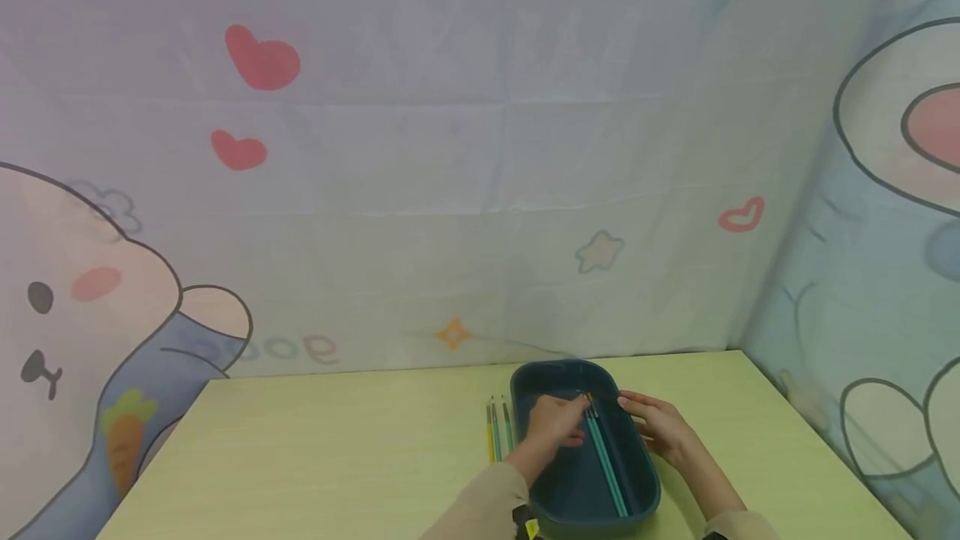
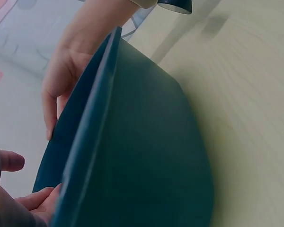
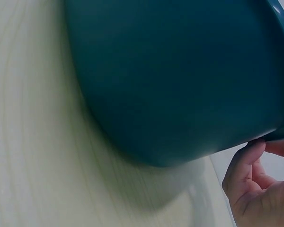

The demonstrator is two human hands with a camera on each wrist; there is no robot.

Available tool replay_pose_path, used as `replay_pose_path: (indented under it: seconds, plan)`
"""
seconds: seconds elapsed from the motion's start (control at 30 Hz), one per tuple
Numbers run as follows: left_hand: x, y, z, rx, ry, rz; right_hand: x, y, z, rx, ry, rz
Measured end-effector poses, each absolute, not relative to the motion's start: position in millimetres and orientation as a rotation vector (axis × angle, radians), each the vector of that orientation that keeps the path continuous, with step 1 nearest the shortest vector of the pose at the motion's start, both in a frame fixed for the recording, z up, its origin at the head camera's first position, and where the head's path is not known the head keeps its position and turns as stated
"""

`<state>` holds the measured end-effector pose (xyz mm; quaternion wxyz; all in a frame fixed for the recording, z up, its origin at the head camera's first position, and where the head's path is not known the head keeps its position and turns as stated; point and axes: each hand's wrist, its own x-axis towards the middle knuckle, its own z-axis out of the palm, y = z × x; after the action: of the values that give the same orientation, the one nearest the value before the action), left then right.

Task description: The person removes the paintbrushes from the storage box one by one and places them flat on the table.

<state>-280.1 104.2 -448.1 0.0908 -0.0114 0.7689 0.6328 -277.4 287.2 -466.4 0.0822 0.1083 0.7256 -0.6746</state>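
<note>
A dark teal plastic bin [image 1: 570,490] stands on the table. Inside it several slim paintbrushes [image 1: 609,465] with turquoise handles lie slantwise, bristle ends away from me. My left hand [image 1: 553,422] reaches into the bin, its fingertips at the bristle ends; in the left wrist view the thumb stands apart from the fingers, and the bin wall [image 2: 151,127] hides part of the hand. At the bin's right side, my right hand [image 1: 660,425] holds the rim; fingers [image 3: 248,163] meet the rim's underside in the right wrist view.
Left of the bin lie three more paintbrushes [image 1: 495,433], one yellow and two greenish, partly behind my left forearm. The pale yellow table [image 1: 322,457] ends at a printed cloth backdrop [image 1: 420,190], and another cloth [image 1: 885,290] hangs at the right.
</note>
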Motion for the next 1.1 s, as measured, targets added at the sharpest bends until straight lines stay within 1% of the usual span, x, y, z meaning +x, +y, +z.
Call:
replay_pose_path:
  seconds: [0.6,1.1]
  plan:
    - [-280,119,-451,-0.121,2.39,1.837,-279,287,-466,0.338,2.184,-1.958]
    - [-285,126,-459,-0.166,2.478,1.751,-278,288,-468,0.344,2.171,-2.012]
